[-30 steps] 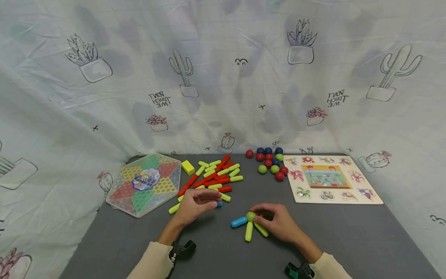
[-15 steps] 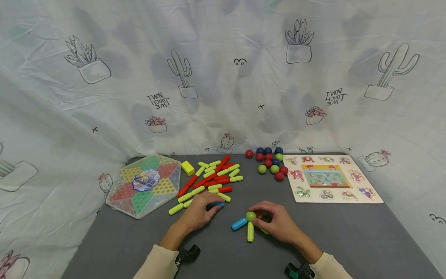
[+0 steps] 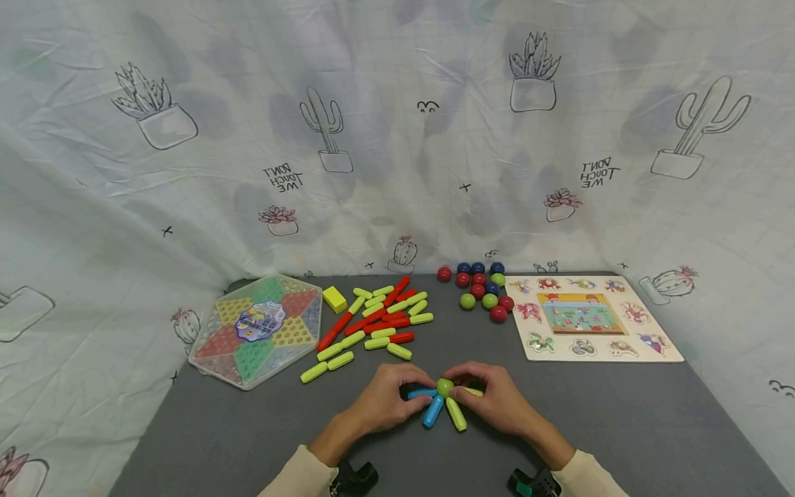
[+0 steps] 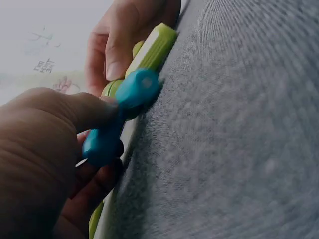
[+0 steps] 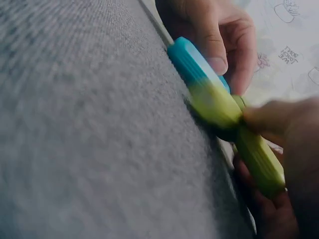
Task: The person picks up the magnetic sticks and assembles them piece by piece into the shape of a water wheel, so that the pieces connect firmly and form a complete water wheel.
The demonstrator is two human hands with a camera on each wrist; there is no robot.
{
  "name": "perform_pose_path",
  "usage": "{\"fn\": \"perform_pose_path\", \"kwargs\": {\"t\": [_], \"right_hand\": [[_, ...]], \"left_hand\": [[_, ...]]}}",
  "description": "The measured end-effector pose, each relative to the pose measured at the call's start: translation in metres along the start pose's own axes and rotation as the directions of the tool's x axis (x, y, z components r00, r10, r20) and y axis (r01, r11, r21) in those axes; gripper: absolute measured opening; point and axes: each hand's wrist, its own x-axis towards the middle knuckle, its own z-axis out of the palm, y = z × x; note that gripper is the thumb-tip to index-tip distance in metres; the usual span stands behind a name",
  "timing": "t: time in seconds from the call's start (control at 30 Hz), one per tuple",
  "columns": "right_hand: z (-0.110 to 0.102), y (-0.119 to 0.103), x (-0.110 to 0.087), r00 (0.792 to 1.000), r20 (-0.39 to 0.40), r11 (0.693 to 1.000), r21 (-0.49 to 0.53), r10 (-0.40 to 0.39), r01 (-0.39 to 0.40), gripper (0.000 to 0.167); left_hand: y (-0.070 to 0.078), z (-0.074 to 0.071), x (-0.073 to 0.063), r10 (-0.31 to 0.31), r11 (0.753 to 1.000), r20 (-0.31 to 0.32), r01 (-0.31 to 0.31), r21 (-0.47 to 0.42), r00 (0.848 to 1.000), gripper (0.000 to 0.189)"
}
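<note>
In the head view my left hand (image 3: 386, 402) pinches a blue rod (image 3: 421, 393) between thumb and fingers, its inner end at a green ball (image 3: 444, 387). My right hand (image 3: 495, 399) grips that ball from the other side. A second blue rod (image 3: 433, 413) and a green rod (image 3: 456, 414) fan out from the ball toward me. Another green rod (image 3: 474, 391) lies partly hidden under the right hand. From the left wrist, the pinched blue rod (image 4: 99, 145) shows below my thumb; the right wrist view shows a green rod (image 5: 261, 162) beside the right thumb.
Several red and light-green rods (image 3: 375, 314) lie behind the left hand, near a yellow block (image 3: 335, 298). A hexagonal board game box (image 3: 254, 330) is at left. Red, blue and green balls (image 3: 478, 290) cluster at the back, beside an animal puzzle board (image 3: 593, 319).
My left hand picked up the blue rod near the pile and brought it right, to the green ball. The ball and its rods turned a little in my right hand.
</note>
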Motion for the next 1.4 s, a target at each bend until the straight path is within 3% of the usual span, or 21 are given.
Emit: {"fn": "perform_pose_path", "kwargs": {"t": [0.1, 0.2, 0.33, 0.4, 0.47, 0.6, 0.73, 0.8, 0.93, 1.03, 1.13, 1.2, 1.3, 1.4], "right_hand": [[0.003, 0.0, 0.001, 0.996, -0.089, 0.998, -0.068, -0.008, 0.002, 0.018], [0.004, -0.002, 0.002, 0.979, -0.186, 0.981, -0.19, -0.084, 0.048, 0.02], [0.0, -0.015, 0.002, 0.942, -0.243, 0.912, -0.39, -0.232, 0.124, 0.026], [-0.003, -0.027, 0.001, 0.941, -0.204, 0.868, -0.474, -0.272, 0.148, 0.026], [-0.005, -0.04, -0.002, 0.957, -0.124, 0.838, -0.521, -0.261, 0.161, 0.023], [-0.004, -0.058, -0.006, 0.992, 0.033, 0.796, -0.594, -0.119, 0.115, 0.023], [-0.001, -0.061, -0.007, 0.998, 0.062, 0.771, -0.634, -0.028, 0.061, 0.027], [-0.001, -0.057, -0.006, 0.998, 0.048, 0.781, -0.622, -0.032, 0.055, 0.026], [-0.003, -0.044, -0.003, 0.998, 0.034, 0.844, -0.532, -0.059, 0.068, 0.024], [-0.005, -0.034, -0.002, 0.996, 0.035, 0.89, -0.447, -0.077, 0.084, 0.024], [-0.005, -0.024, -0.001, 0.996, 0.035, 0.926, -0.367, -0.082, 0.09, 0.024], [-0.005, -0.019, -0.001, 0.996, 0.03, 0.945, -0.314, -0.084, 0.089, 0.025], [-0.005, -0.012, -0.002, 0.996, 0.018, 0.965, -0.245, -0.09, 0.091, 0.026], [-0.004, -0.008, -0.002, 0.996, 0.0, 0.974, -0.21, -0.091, 0.089, 0.026]], "left_hand": [[0.0, 0.002, 0.0, 0.009, 1.0, -0.026, -0.009, 0.009, 1.0, 0.019], [0.0, 0.004, 0.0, 0.013, 1.0, -0.059, -0.011, 0.02, 0.998, 0.018], [0.0, 0.008, 0.0, 0.012, 0.999, -0.097, -0.009, 0.036, 0.995, 0.017], [0.0, 0.009, 0.0, 0.011, 0.999, -0.106, -0.006, 0.044, 0.994, 0.016], [0.001, 0.01, 0.001, -0.001, 0.999, -0.11, 0.006, 0.043, 0.994, 0.016], [0.002, 0.01, 0.003, -0.029, 0.999, -0.107, 0.032, 0.032, 0.994, 0.016], [0.0, 0.009, 0.002, -0.038, 0.999, -0.09, 0.037, -0.009, 0.995, 0.017], [-0.002, 0.007, 0.001, -0.04, 0.997, -0.076, 0.035, -0.065, 0.996, 0.018], [-0.009, 0.0, -0.002, -0.071, 0.973, -0.079, 0.051, -0.227, 0.994, 0.021], [-0.015, -0.009, -0.004, -0.093, 0.946, -0.13, 0.047, -0.322, 0.987, 0.022], [-0.022, -0.015, -0.005, -0.077, 0.943, -0.219, -0.001, -0.334, 0.973, 0.024], [-0.025, -0.018, -0.005, -0.059, 0.962, -0.293, -0.024, -0.272, 0.954, 0.025], [-0.027, -0.02, -0.003, -0.011, 0.996, -0.362, -0.02, -0.082, 0.932, 0.027], [-0.027, -0.02, -0.003, 0.021, 0.989, -0.351, 0.032, 0.144, 0.936, 0.033]]}}
